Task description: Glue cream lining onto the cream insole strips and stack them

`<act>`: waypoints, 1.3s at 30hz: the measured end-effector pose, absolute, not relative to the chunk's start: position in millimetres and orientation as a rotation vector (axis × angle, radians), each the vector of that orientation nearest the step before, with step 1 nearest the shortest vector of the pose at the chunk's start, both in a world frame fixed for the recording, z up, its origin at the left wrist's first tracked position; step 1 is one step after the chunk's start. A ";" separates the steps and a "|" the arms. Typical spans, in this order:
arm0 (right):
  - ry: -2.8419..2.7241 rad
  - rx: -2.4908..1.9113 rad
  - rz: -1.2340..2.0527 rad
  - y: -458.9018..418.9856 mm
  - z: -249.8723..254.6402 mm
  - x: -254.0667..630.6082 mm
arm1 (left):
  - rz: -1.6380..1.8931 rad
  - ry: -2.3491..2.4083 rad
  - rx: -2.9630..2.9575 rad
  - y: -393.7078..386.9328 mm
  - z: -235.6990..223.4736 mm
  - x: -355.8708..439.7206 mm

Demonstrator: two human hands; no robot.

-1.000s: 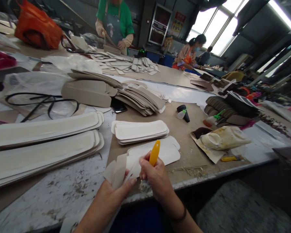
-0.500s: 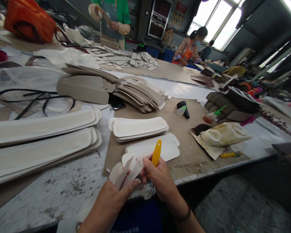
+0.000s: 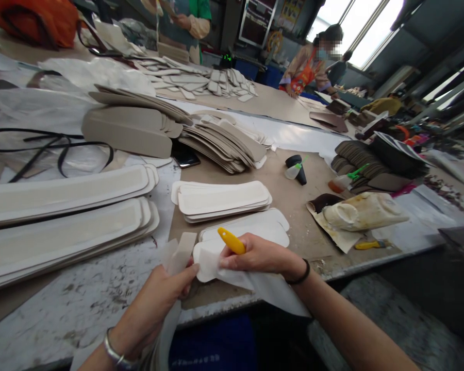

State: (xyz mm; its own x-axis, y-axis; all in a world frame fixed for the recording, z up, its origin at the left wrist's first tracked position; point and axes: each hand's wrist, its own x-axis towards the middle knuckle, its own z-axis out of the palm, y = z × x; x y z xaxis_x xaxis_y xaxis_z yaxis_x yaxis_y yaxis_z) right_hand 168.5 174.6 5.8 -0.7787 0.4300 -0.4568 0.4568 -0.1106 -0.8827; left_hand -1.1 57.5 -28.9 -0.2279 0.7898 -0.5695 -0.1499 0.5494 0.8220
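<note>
My left hand (image 3: 156, 293) is closed around several thin beige strips (image 3: 182, 251), whose ends stick up past the thumb while their lower lengths hang below the table edge. A yellow handle (image 3: 232, 240) juts from the grip of my right hand (image 3: 257, 253); its working end is hidden. The same hand pinches a thin, translucent white sheet (image 3: 280, 292), which trails under the wrist past the table edge. Just beyond both hands lie white rounded-end pieces (image 3: 255, 226), partly covered by the right hand. Behind them is a neat stack of similar white pieces (image 3: 224, 198).
Long white-topped strips (image 3: 62, 232) are stacked at left. Beyond lie brown piles (image 3: 220, 144) and a phone (image 3: 185, 158). At right are a glue-stained container (image 3: 365, 211), a yellow-handled brush (image 3: 371, 245) and a small bottle (image 3: 340, 183). Co-workers (image 3: 309, 67) stand across the table.
My hands have moved apart. The right hand has swung its yellow handle from upright to leaning left, and the white sheet now stretches out to the right.
</note>
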 end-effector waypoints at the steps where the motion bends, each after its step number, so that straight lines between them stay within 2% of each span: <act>1: 2.089 1.014 -2.043 179.1 1.2 165.1 | 0.949 1.562 0.572 58.1 -28.0 -1.8; 6: 2.181 0.985 -1.757 196.4 -10.7 156.9 | 0.891 1.578 0.597 57.0 -24.7 -5.2; 15: 2.500 0.920 -1.257 203.9 -1.9 145.7 | 0.863 1.573 0.584 61.2 -20.0 -5.0; 20: 2.433 0.841 -1.030 208.3 4.3 141.9 | 0.838 1.597 0.590 60.7 -21.5 -4.7; 28: 2.380 0.821 -0.940 210.3 10.1 141.9 | 0.859 1.605 0.426 64.5 -22.1 -1.6; 39: 2.392 0.814 -0.889 207.2 11.1 141.1 | 0.867 1.743 0.574 68.8 -38.1 0.1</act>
State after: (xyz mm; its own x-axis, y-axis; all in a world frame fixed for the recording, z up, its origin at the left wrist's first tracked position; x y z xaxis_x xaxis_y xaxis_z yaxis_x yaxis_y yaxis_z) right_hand 141.1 207.2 11.1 -0.7193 0.3661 -0.5903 0.6628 0.6162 -0.4254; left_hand 0.1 68.8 -38.1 -0.3273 0.7335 -0.5957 -0.0325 0.6213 0.7829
